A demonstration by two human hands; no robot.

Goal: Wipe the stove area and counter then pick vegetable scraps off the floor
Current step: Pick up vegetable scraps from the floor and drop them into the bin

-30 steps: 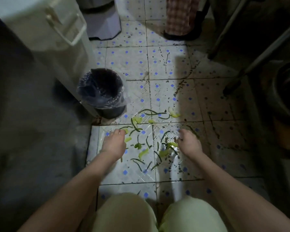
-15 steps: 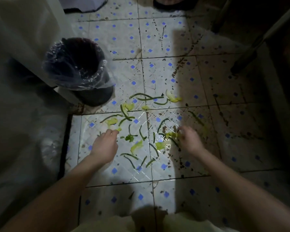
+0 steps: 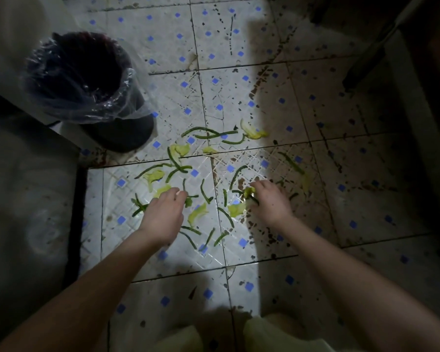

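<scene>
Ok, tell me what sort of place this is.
Probably a home kitchen, seen at floor level: a stained tiled floor with blue diamonds, a bin lined with a clear plastic bag, and green vegetable scraps scattered beside it.

Dark bin (image 3: 122, 134) lined with a clear bag (image 3: 134, 100) at upper left, beside a pale cabinet (image 3: 15, 29), dark slanting leg (image 3: 363, 62) at upper right
</scene>
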